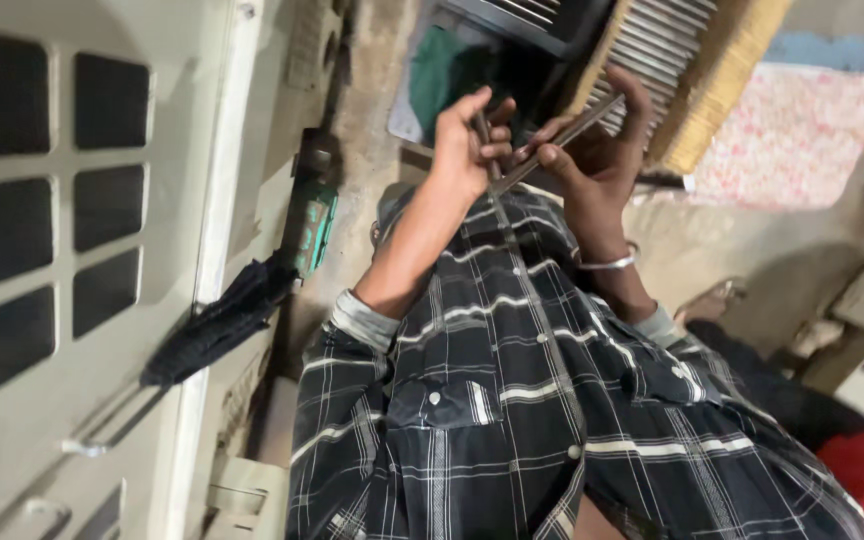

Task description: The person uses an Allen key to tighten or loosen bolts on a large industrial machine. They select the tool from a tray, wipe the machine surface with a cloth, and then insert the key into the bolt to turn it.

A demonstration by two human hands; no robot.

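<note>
Head view: both hands raised over the plaid shirt (512, 380), left hand (467, 145) fingers closed on a short dark tool (484, 135), right hand (592, 150) pinching a thin metal rod (564, 138), long axis slanting up-right, lower end nearest the left hand.
</note>
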